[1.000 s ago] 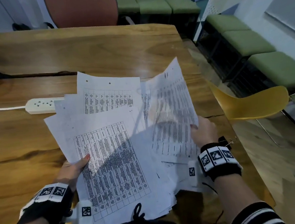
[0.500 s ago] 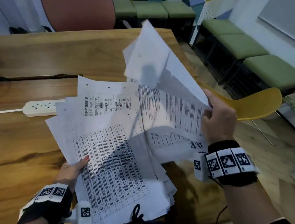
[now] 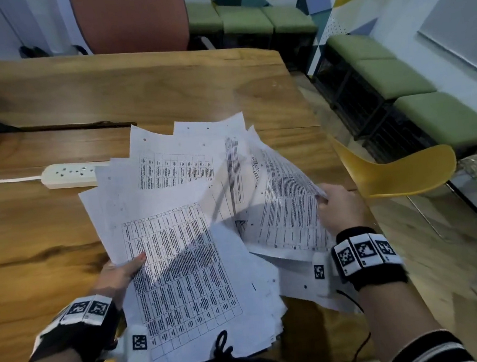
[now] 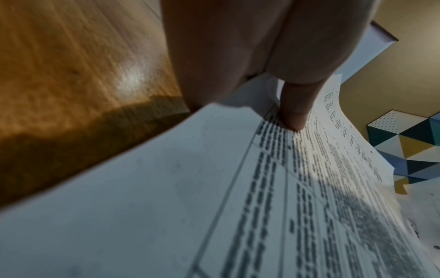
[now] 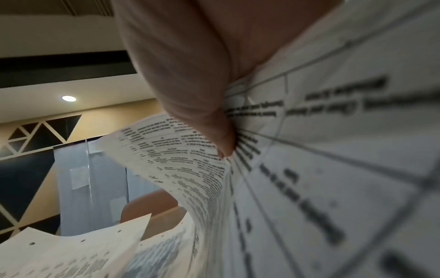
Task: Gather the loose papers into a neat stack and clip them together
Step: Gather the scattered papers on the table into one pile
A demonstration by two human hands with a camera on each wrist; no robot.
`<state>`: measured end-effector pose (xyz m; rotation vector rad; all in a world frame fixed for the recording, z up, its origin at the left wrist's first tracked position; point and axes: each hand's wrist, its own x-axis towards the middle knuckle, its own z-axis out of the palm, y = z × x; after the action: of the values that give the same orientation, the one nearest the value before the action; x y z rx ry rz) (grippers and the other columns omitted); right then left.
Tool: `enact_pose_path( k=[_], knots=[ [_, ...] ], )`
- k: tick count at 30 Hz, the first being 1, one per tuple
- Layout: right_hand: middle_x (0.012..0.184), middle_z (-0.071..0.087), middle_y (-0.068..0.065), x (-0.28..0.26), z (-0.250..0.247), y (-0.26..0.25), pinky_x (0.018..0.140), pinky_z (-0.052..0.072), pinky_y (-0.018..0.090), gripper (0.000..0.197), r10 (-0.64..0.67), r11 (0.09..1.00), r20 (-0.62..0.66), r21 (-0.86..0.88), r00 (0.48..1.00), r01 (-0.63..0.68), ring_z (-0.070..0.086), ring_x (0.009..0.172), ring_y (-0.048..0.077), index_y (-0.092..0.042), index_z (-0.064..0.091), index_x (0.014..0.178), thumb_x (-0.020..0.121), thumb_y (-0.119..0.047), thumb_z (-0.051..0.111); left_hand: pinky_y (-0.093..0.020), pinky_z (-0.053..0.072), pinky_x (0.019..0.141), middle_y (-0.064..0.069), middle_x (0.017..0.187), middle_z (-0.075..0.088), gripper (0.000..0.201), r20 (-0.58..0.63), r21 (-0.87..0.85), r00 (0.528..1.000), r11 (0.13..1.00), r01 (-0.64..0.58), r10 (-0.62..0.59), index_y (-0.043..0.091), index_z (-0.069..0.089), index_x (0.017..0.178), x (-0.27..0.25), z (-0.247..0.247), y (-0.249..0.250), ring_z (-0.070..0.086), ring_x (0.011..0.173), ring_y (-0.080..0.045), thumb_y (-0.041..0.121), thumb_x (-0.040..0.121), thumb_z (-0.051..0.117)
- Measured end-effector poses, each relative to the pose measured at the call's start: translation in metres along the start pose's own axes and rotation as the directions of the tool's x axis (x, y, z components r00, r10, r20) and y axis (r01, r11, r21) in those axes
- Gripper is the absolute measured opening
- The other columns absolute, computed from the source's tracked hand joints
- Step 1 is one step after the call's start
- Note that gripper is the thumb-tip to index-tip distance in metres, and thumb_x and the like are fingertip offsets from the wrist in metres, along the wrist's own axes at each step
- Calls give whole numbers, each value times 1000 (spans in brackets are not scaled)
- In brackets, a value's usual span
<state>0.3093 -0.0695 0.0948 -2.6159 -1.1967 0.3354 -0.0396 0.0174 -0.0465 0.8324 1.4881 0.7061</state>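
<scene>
A loose fan of white printed paper sheets with grey tables [image 3: 178, 261] lies spread over the near right part of the brown wooden counter [image 3: 33, 227], its near edge overhanging the counter's front edge toward the person's striped top. The left hand [image 3: 118, 273] holds the fan at its left edge, thumb pressed flat on the top sheet and the other fingers hidden beneath; the left wrist view shows that thumb [image 4: 295, 111] on the printed table. The right hand [image 3: 339, 209] is clamped on a smaller bunch of sheets [image 3: 285, 205] at their right edge, thumb on top; this bunch is curled and lifted above the right side of the fan, overlapping it. The right wrist view shows the thumb [image 5: 214, 131] pinching the bent sheets.

A white power strip [image 3: 69, 174] lies just beyond the fan's far left corner, partly covered by it. The counter's right edge runs close to the right hand, and a yellow plastic chair [image 3: 398, 172] stands just past that edge. Bare wood stretches left of the left hand and beyond the sheets toward an orange chair back [image 3: 131, 20].
</scene>
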Motion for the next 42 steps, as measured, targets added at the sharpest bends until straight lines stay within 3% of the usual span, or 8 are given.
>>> enact_pose_path(
  k=[11, 18, 22, 26, 28, 31, 34, 42],
  knots=[
    [86, 64, 13, -4, -20, 5, 60, 29, 22, 32, 23, 973, -399, 220, 916, 72, 46, 72, 22, -8, 63, 111, 85, 3, 46, -48, 28, 111, -24, 129, 56, 68, 13, -8, 998, 998, 65, -65, -8, 56, 117, 2, 6, 2, 50, 121, -36, 34, 66, 75],
    [93, 70, 22, -15, -18, -1, 70, 47, 25, 34, -203, 885, -782, 112, 589, 452, 63, 82, 31, 1, 65, 107, 78, 7, 47, -39, 31, 106, -25, 129, 55, 47, 10, -20, 999, 998, 52, -52, -11, 52, 121, -5, 10, 10, 49, 121, -36, 17, 85, 63],
    [94, 68, 16, -33, -16, -26, 81, 40, 2, 27, -321, 699, -831, 115, 454, 706, 59, 89, 17, 10, 63, 100, 88, -6, 45, -29, 52, 66, -9, 72, 71, 27, 16, -80, 997, 993, 82, -81, -9, 59, 106, -3, 8, 8, 56, 80, -28, 4, 83, 62],
    [97, 62, 6, -53, -12, -53, 78, 52, 17, 35, -337, 532, -863, 156, 377, 832, 62, 90, 13, 8, 62, 98, 96, -19, 40, -24, 46, 58, 8, 48, 68, 6, 52, -98, 995, 991, 88, -84, 5, 61, 84, -11, 11, 15, 61, 68, -17, 1, 85, 57],
    [94, 63, 4, -59, -8, -64, 76, 51, 15, 36, -393, 475, -822, 203, 413, 856, 62, 85, 12, 9, 63, 97, 96, -18, 39, -26, 48, 63, 2, 62, 71, 6, 50, -92, 995, 992, 89, -84, 6, 62, 86, -13, 12, 16, 63, 70, -18, 2, 85, 58],
    [77, 58, -16, -59, 11, -70, 59, 41, 6, 21, -464, 543, -518, 475, 719, 693, 51, 61, -3, -7, 63, 97, 90, -9, 43, -43, 45, 94, -14, 92, 67, 35, 27, -76, 992, 989, 124, -122, -4, 60, 110, -13, 8, 15, 62, 93, -32, 9, 79, 66],
    [79, 56, -5, -54, 44, -68, 66, 48, 30, 15, -377, 714, -19, 631, 926, 304, 50, 68, 8, -14, 53, 106, 93, -14, 46, -52, 38, 101, -13, 111, 63, 46, 25, 54, 993, 992, 111, -113, -5, 57, 118, -21, 8, 22, 56, 110, -41, 17, 79, 67],
    [120, 52, 3, -26, 93, -53, 98, 41, 34, 51, -175, 695, 408, 696, 896, -181, 52, 109, 16, -7, 39, 122, 81, -22, 67, -38, 52, 86, -18, 105, 71, 29, 154, -202, 981, 968, 147, -117, -2, 61, 106, -29, 7, 32, 67, 97, -27, 17, 84, 56]
  ],
)
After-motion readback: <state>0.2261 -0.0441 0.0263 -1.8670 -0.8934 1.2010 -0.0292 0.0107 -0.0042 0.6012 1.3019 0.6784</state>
